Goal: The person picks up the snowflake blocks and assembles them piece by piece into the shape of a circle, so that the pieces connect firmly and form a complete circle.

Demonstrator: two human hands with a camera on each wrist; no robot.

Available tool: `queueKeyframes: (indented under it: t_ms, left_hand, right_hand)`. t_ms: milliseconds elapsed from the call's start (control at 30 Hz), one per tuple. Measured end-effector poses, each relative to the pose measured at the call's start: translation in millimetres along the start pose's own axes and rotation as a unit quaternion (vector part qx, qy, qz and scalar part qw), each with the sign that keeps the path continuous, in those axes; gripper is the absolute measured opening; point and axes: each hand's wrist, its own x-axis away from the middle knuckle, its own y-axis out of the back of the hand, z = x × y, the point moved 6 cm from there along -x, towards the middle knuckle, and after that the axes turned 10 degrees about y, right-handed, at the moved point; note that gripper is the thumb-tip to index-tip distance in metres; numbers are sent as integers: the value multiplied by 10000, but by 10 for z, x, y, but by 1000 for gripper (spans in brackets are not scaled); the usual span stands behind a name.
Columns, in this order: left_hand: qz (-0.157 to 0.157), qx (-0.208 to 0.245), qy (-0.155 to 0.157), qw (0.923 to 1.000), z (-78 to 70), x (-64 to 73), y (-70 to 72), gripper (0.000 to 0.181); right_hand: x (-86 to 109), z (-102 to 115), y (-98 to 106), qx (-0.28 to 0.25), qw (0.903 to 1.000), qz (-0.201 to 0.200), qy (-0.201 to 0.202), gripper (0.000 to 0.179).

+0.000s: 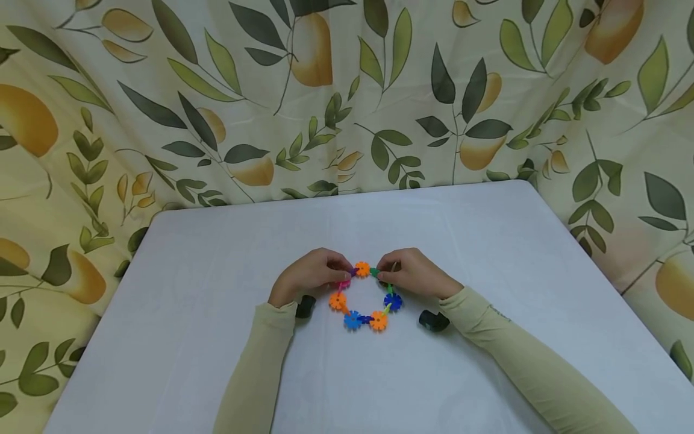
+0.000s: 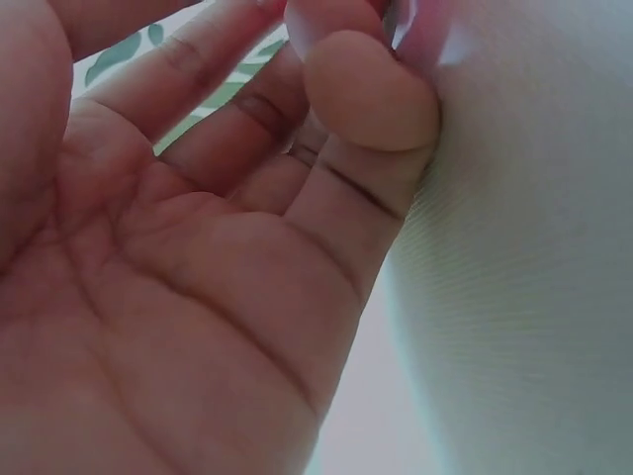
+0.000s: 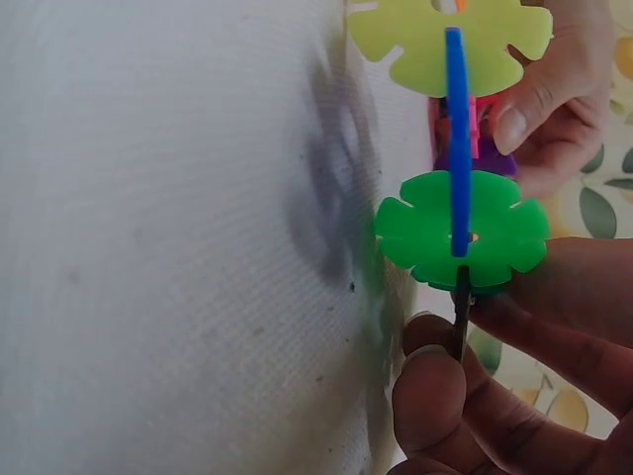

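A ring of notched plastic flower discs (image 1: 352, 320), slotted edge to edge, lies over the white table between both hands. It has orange, blue, green, yellow-green, pink and purple discs. My left hand (image 1: 311, 274) pinches its upper left side, by the purple disc (image 3: 485, 158); in the left wrist view the left thumb and fingers (image 2: 371, 94) meet near something pink. At the upper right, my right hand (image 1: 417, 274) grips a dark disc (image 3: 461, 322) seen edge-on, joined to the green disc (image 3: 460, 223). An orange disc (image 1: 362, 269) sits between the hands.
The white-covered table (image 1: 217, 259) spreads around the ring. A curtain (image 1: 347, 120) printed with leaves and fruit hangs behind and beside it. Small black devices (image 1: 434, 320) are at both wrists, and pale green sleeves (image 1: 255, 367) cover the arms.
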Motion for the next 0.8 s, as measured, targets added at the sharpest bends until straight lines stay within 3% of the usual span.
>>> queueKeyframes:
  t_ms: [267,567,800]
  left_hand:
    - [10,83,222,9997,10,-2,-26,26]
    - [-104,-600,125,9981,-92,-28,-83,30]
    - [-121,-347,145,9992,-76,-21,-79,25]
  right_hand:
    - [3,-29,-11,-59,10000,-10,20,8]
    - [19,-23,-4,-38,9999,-86,91,8]
    - [29,-36,-1,-64,9998,-142,134,8]
